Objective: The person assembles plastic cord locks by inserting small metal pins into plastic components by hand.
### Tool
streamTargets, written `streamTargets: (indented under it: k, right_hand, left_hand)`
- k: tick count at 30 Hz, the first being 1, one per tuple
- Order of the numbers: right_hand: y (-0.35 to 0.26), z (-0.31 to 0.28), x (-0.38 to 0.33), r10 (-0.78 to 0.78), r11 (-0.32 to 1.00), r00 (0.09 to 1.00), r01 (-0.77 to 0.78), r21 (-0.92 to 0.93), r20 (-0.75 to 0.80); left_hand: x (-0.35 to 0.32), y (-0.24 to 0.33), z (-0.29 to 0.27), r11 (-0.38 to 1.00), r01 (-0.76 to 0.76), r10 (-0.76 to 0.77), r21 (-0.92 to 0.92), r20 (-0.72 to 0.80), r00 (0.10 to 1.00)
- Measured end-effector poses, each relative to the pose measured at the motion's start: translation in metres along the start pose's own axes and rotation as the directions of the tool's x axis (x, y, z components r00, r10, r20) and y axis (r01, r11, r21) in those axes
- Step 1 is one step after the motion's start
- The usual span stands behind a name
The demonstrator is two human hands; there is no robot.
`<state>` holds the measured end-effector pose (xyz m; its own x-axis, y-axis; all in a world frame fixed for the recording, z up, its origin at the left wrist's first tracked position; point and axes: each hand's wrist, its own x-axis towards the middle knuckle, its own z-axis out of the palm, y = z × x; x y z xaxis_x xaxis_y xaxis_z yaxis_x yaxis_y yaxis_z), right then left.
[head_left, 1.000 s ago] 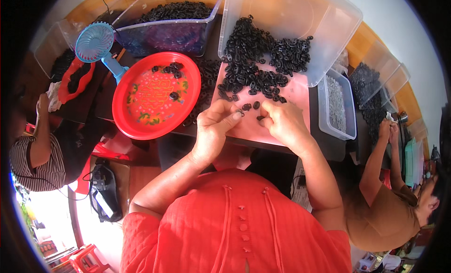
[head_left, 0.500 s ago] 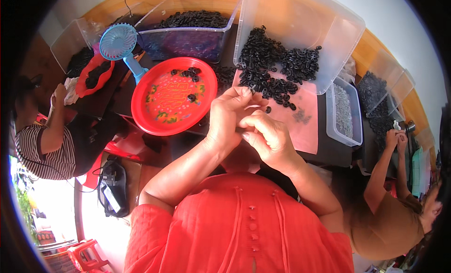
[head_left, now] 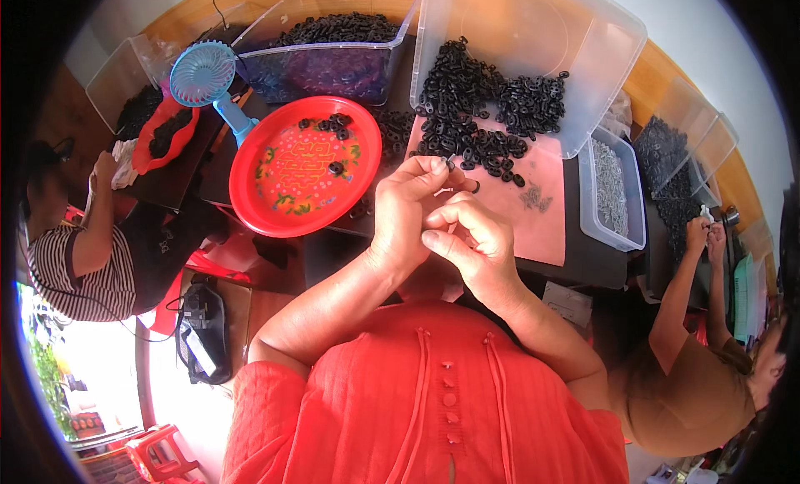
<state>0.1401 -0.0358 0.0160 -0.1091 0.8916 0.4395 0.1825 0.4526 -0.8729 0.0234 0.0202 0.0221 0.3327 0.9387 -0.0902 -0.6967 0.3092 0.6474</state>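
Note:
My left hand (head_left: 402, 209) is closed, with a small black oval plastic piece (head_left: 450, 163) pinched at the tips of its thumb and forefinger. Another black piece (head_left: 472, 186) shows by its other fingers; whether they hold it I cannot tell. Just to the right and nearer, my right hand (head_left: 479, 246) has thumb and forefinger pressed together, and anything between them is too small to make out. Beyond both hands, a heap of similar black pieces (head_left: 467, 88) spills from a tipped clear bin (head_left: 575, 59) onto a pink sheet (head_left: 542, 242). Thin metal bits (head_left: 536, 199) lie on that sheet.
Left of my hands is a red tray (head_left: 243, 167) with several black pieces. A blue fan (head_left: 202, 74) and a full clear bin (head_left: 312, 76) stand behind it. At right sits a tub of metal pieces (head_left: 611, 192). One person works at each side.
The whole view has shifted slightly. My hands keep nearly the same pose, the right fingers a little lower and straighter, and the black piece stays in my left fingertips.

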Motion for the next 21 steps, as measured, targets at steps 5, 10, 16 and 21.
streamTargets:
  k: [5, 10, 16, 21]
  right_hand:
    - [-0.001, 0.000, -0.001, 0.143, 0.958, 0.988, -0.123, 0.259, -0.057]
    - [-0.001, -0.027, 0.004, 0.386, 0.853, 0.916, -0.309, 0.420, -0.111]
    - [0.013, -0.040, 0.006, 0.322, 0.858, 0.938, -0.232, 0.457, -0.127]
    - [0.017, -0.043, 0.008, 0.293, 0.889, 0.947, -0.219, 0.402, -0.132]
  left_hand:
    - [-0.004, -0.002, -0.001, 1.000, 0.012, -0.012, -0.005, -0.016, 1.000]
    - [-0.012, -0.008, -0.019, 0.970, -0.145, 0.149, 0.196, -0.003, 0.989]
    - [-0.020, -0.012, -0.024, 0.926, -0.088, 0.083, 0.366, 0.028, 0.996]
    - [-0.020, -0.012, -0.023, 0.882, -0.076, 0.062, 0.466, 0.044, 0.997]
